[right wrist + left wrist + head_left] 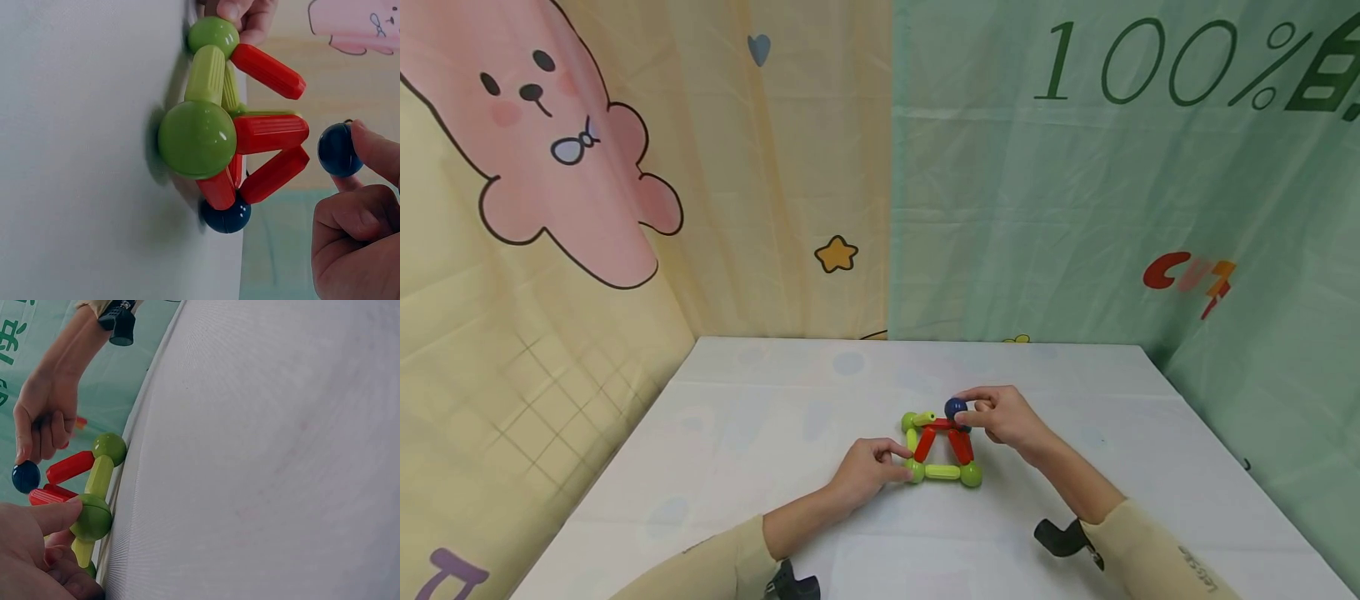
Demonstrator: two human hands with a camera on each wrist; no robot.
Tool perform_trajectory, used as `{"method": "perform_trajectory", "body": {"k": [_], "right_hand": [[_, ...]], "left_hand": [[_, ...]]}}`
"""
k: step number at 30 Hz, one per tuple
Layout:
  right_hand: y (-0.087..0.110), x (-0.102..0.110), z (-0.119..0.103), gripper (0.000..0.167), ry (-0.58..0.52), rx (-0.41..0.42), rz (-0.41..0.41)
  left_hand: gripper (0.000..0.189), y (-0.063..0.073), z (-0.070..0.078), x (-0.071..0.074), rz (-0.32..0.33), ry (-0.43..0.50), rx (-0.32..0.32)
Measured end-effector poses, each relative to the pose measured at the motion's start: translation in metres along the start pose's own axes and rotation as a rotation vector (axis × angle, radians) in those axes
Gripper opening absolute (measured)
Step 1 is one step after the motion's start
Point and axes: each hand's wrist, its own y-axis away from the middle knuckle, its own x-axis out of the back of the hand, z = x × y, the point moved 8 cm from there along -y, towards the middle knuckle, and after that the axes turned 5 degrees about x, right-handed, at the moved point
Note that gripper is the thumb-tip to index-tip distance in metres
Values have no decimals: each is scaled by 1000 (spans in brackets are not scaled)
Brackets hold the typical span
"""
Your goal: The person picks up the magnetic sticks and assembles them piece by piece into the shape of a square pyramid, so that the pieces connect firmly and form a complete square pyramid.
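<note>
A small frame of magnetic balls and rods stands on the table, with green balls [972, 475] and light green rods [942, 472] along its near side. Red rods [273, 134] slant up from its corners, and a second blue ball [226, 215] sits low at a far corner. My left hand [867, 473] holds the near left green ball [92, 519] between thumb and finger. Above the frame, my right hand [1011, 417] pinches a blue ball [339, 150] between thumb and index finger. In the right wrist view a gap shows between this ball and the red rods' tips.
A white cloth covers the table [760, 433]. Printed curtains, yellow [700, 275] on the left and green [1015, 225] on the right, hang around its back and sides. Dark wrist cameras [1060, 539] sit at the sleeves.
</note>
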Motion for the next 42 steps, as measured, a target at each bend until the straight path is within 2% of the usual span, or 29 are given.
{"method": "perform_trajectory", "body": {"k": [7, 14, 28, 37, 42], "right_hand": [[-2, -14, -2, 37, 13, 11, -31], [-2, -21, 0, 33, 31, 8, -27], [-1, -23, 4, 33, 29, 7, -15], [0, -23, 6, 35, 20, 18, -14], [-1, -24, 6, 35, 12, 29, -21]], "left_hand": [[23, -2, 1, -1, -1, -5, -6], [23, -2, 1, -3, -4, 4, -2], [23, 0, 4, -2, -4, -1, 2], [23, -4, 17, -9, 2, 16, -45], [20, -7, 17, -11, 15, 14, -29]]}}
